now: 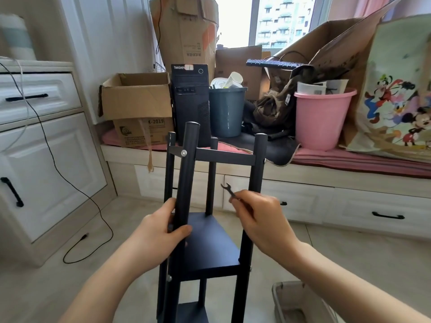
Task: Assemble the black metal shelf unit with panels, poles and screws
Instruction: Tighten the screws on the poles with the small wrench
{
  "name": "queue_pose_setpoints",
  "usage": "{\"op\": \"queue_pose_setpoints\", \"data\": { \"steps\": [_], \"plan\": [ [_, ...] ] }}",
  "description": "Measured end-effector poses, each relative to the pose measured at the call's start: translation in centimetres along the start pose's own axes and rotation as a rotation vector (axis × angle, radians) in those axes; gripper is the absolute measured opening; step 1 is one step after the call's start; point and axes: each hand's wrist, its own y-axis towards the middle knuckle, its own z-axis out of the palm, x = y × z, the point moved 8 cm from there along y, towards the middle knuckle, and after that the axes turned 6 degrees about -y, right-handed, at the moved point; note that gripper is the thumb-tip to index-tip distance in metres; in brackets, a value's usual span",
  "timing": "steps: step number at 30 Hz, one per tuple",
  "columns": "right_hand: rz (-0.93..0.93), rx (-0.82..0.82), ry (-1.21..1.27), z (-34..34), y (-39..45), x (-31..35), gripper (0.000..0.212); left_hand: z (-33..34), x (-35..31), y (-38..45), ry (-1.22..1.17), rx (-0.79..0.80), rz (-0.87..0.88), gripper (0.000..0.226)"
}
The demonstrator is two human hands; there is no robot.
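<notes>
Black shelf unit [211, 241], pink bucket [323, 120], grey-blue bin [226, 113].

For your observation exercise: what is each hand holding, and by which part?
Left hand grips the front-left pole around its middle. Right hand pinches the small wrench by its handle, open jaw end pointing up.

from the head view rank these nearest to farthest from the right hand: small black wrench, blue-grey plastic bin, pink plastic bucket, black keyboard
1. Small black wrench: pinched in the right hand.
2. Blue-grey plastic bin: on the bench, beyond the shelf.
3. Pink plastic bucket: bench, farther right.
4. Black keyboard: up by the window.
</notes>
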Motion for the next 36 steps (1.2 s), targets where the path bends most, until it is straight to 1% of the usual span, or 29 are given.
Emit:
{"op": "queue_pose_setpoints", "data": {
  "steps": [4,7,9,11,15,16,18,21,24,26,29,32,36],
  "plan": [
    [0.127,-0.066,0.05,-1.9,-0.3,-1.6,0.017,0.3,0.0,-0.1,0.018,-0.031,0.012,0.024],
    [0.271,-0.098,0.117,-2.8,0.0,-3.3,0.018,0.4,-0.1,-0.1,0.038,-0.034,0.023,0.03],
    [0.364,-0.063,0.194,-2.8,-0.1,-4.4,0.018,0.4,-0.3,0.0,0.022,-0.018,0.028,0.034],
    [0.404,-0.004,0.258,-2.4,-0.1,-4.9,0.018,0.4,-0.4,0.1,-0.006,-0.002,0.036,0.037],
    [0.492,0.144,0.506,-0.6,-0.2,-5.0,0.023,0.8,-0.6,0.2,-0.046,0.017,0.069,0.037],
    [0.521,0.152,0.537,-0.2,-0.3,-5.2,0.024,1.0,-0.7,0.2,-0.047,0.024,0.078,0.038],
    [0.551,0.115,0.556,-0.1,-0.4,-5.4,0.025,1.4,-0.7,0.2,-0.049,0.038,0.094,0.037],
    [0.556,0.027,0.56,-0.3,-0.5,-5.5,0.025,1.5,-0.7,0.3,-0.038,0.043,0.122,0.036],
    [0.5,-0.017,0.525,-0.5,-0.5,-4.9,0.027,0.8,-0.3,0.7,-0.035,0.003,0.127,0.037],
    [0.442,-0.032,0.499,-0.6,-0.3,-4.3,0.029,0.4,0.3,1.0,-0.048,-0.03,0.111,0.038],
    [0.389,-0.049,0.496,-0.5,-0.1,-3.5,0.031,0.0,1.2,1.6,-0.073,-0.07,0.09,0.034],
    [0.362,-0.061,0.485,-0.9,-0.2,-3.1,0.029,0.3,1.6,2.1,-0.078,-0.073,0.082,0.031],
    [0.356,-0.06,0.46,-1.6,-0.4,-2.6,0.026,0.5,1.7,2.6,-0.068,-0.073,0.095,0.034]
  ]
}}
